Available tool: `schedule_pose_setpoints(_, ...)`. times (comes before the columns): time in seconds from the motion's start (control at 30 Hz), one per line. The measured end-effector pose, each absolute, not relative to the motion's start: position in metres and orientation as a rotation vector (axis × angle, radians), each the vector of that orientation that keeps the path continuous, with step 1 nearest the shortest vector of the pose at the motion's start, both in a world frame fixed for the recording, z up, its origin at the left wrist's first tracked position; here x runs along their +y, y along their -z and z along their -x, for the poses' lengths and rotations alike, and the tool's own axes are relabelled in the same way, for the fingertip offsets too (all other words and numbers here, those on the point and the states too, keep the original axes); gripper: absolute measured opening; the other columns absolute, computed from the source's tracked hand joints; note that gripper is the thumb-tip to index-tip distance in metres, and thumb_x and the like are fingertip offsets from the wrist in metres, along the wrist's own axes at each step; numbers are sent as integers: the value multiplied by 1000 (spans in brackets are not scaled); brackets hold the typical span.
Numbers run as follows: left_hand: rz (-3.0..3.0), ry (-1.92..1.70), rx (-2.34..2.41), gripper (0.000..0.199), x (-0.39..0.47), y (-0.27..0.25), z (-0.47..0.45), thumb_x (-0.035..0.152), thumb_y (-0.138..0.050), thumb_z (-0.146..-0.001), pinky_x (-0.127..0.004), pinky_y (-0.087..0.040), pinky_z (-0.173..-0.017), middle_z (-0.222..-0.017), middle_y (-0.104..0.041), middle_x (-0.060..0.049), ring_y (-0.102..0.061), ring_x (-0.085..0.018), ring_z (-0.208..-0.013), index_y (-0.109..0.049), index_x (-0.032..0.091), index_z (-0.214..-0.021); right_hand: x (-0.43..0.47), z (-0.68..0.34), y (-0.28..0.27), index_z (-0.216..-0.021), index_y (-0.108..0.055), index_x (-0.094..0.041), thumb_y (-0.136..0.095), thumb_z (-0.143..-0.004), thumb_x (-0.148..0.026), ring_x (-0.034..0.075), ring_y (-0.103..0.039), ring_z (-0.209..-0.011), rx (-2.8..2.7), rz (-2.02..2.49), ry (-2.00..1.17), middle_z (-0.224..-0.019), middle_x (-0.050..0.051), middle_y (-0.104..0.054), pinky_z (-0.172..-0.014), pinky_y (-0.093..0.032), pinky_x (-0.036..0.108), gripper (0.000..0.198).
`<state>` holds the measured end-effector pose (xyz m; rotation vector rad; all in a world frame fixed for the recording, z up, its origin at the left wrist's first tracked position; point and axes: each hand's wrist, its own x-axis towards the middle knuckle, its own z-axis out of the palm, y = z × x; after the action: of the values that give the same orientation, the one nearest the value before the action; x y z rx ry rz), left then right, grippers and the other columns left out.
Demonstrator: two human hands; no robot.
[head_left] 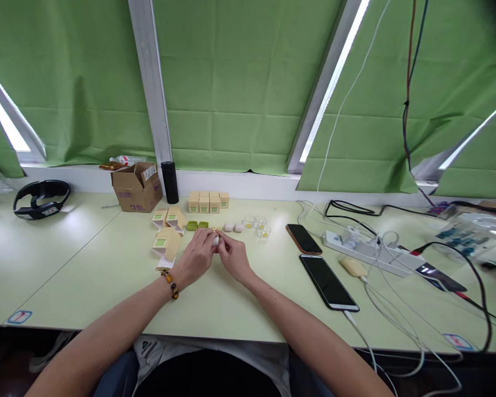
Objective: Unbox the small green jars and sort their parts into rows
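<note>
Over the middle of the table, my left hand (197, 255) and my right hand (233, 258) meet with bent fingers. Between them is a small white rounded piece (216, 241); my left fingers wrap it and my right fingers pinch at its side, hiding most of it. Just beyond my hands stand two small green containers (192, 225), two pale pink pieces (228, 227) and several clear cups (261, 223) with yellow bits inside. Left of my left hand are opened small cardboard boxes (166, 243). Several more small boxes (204, 202) stand in a row farther back.
A brown carton (137, 187) and a black cylinder (170, 182) stand at the back left, with a black headset (42, 199) farther left. To the right lie two phones (329, 281), a power strip (367, 253) and tangled cables. Green blinds (248, 82) hang behind.
</note>
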<state>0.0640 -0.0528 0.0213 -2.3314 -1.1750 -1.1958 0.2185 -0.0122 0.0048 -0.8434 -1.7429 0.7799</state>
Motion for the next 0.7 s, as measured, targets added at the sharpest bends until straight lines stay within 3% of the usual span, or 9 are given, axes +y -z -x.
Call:
schedule_pose_setpoints(0.2,2298,1286,-1205,34,-46,-14,-58,13,-47,-102,-52,-54,-102,-124,-60,-16,-57,-30,-119,-55,18,-135,-12,-222,-9,-133,-72,-23,-50,-103,-46,22,-76,-78,-1706,768,-916,-96,7,-79,-77,-65,38,44)
schedule_pose_setpoints(0.37,2353,1675,-1327,25,-38,-12,-51,25,-56,-102,-45,-59,-96,-122,-62,-13,-61,-26,-114,-61,22,-127,-6,-232,-10,-140,-67,-29,-69,-93,-42,21,-65,-85,-1864,738,-653,-109,8,-68,-77,-62,38,48)
schedule_pose_setpoints(0.47,2428,1907,-1436,23,-35,-12,-52,30,-59,-101,-40,-61,-91,-124,-63,-11,-63,-23,-113,-65,24,-122,-3,-232,-9,-135,-67,-30,-75,-87,-36,23,-64,-99,-1859,704,-595,-116,9,-62,-86,-60,40,49)
schedule_pose_setpoints(0.57,2443,2103,-1487,24,-32,-11,-54,35,-60,-100,-41,-61,-93,-126,-62,-11,-63,-24,-115,-66,23,-119,-2,-228,-8,-130,-66,-29,-73,-90,-34,24,-64,-109,-1824,628,-692,-122,8,-64,-93,-58,41,41)
schedule_pose_setpoints(0.7,2381,2324,-1525,28,-30,-12,-58,42,-63,-98,-42,-59,-95,-120,-66,-12,-66,-24,-112,-67,21,-116,-5,-222,-10,-127,-65,-26,-71,-92,-35,23,-67,-106,-1727,609,-831,-118,7,-70,-95,-58,41,37)
